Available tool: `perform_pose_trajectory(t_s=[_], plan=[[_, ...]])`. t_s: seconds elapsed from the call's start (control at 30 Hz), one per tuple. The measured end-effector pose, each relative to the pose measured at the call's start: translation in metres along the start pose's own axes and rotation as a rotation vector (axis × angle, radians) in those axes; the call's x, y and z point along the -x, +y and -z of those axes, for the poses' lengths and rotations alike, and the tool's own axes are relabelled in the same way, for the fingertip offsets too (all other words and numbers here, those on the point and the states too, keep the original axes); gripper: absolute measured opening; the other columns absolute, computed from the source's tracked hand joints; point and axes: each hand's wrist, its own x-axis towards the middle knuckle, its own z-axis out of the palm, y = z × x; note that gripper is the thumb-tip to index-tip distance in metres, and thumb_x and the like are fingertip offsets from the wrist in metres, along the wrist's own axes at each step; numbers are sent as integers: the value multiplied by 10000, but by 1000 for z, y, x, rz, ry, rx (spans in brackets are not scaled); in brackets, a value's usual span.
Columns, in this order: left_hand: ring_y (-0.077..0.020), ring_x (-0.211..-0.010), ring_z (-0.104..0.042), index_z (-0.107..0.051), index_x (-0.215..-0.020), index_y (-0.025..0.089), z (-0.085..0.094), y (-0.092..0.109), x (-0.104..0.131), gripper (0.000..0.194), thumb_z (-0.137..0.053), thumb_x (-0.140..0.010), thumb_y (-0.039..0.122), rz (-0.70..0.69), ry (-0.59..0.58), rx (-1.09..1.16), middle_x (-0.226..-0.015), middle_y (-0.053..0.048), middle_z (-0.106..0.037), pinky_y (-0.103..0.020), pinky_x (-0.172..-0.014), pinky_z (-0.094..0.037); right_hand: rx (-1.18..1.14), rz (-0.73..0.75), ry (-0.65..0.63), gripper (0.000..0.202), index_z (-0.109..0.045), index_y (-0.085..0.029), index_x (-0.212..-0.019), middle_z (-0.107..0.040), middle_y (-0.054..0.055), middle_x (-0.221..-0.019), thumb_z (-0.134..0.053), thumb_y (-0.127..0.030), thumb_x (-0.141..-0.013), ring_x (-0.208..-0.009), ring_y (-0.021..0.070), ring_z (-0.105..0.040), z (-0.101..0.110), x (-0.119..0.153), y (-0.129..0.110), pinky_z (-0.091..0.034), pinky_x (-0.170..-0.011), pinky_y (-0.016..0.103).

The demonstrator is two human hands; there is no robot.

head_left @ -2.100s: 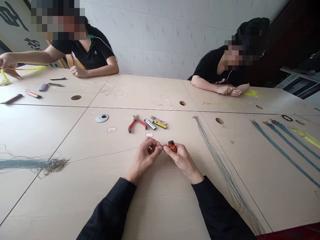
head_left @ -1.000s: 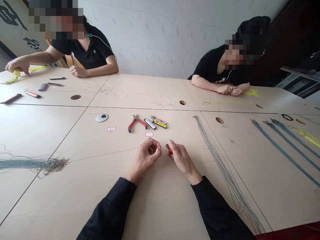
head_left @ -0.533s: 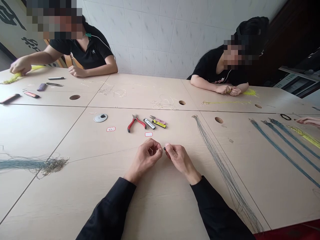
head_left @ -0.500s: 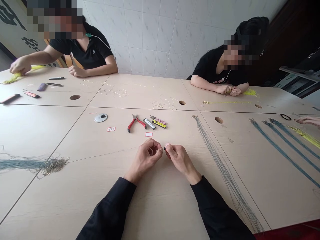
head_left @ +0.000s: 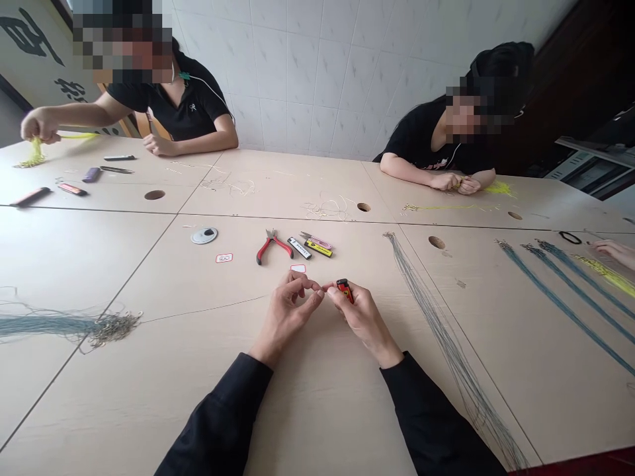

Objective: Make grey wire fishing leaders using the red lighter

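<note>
My left hand (head_left: 288,309) pinches the end of a thin cord (head_left: 218,307) between thumb and forefinger. That cord runs left to a bundle of blue-grey cords (head_left: 44,325) with metal clasps heaped at its end. My right hand (head_left: 362,317) is closed around a red lighter (head_left: 344,289) with a black top, held in the palm and fingers. Its thumb and forefinger tips meet those of my left hand; whatever tiny part lies between them is too small to make out.
Ahead lie red-handled pliers (head_left: 274,247), a white lighter (head_left: 299,248), a yellow lighter (head_left: 318,248) and pink snips (head_left: 317,239). Long cords (head_left: 436,317) stretch along my right. Two co-workers sit opposite, handling yellow cords; another person's hand (head_left: 615,251) shows at the right edge.
The lighter has turned back into my right palm, so its red body shows. My right fingertips have come to the left fingertips. The co-worker at far left has lifted the yellow cords slightly.
</note>
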Motion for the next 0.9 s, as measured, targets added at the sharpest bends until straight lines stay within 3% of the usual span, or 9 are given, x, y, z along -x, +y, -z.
perform_pose_trajectory(t_s=[0.23, 0.43, 0.53, 0.9], plan=[[-126, -675, -413, -724, -761, 211, -1, -4, 0, 203, -710, -790, 412, 23, 3, 50, -790, -16, -527, -275, -625, -357, -71, -3, -45, 383, -647, -160, -909, -321, -50, -613, -585, -535, -865, -533, 88, -233, 2, -1, -1, -226, -482, 243], [-107, -602, -409, -761, -801, 213, -1, -2, 0, 232, -697, -796, 436, 83, -12, 73, -755, -15, -562, -262, -541, -299, -77, -3, -45, 401, -501, -181, -722, -256, -58, -592, -595, -549, -849, -534, 85, -203, 2, -2, 2, -206, -482, 239], [-99, -589, -397, -752, -793, 206, -1, -1, 0, 229, -691, -801, 427, 98, -9, 59, -733, -4, -566, -253, -542, -313, -89, -15, -51, 390, -470, -187, -718, -245, -62, -592, -592, -531, -855, -532, 82, -193, 1, -2, 3, -197, -482, 236], [-127, -674, -539, -680, -782, 171, -2, -1, 0, 263, -650, -826, 429, 111, -39, 74, -802, -33, -644, -241, -577, -391, -70, 1, -61, 405, -496, -183, -726, -278, -55, -604, -598, -556, -846, -532, 85, -219, 1, -1, 1, -209, -483, 244]])
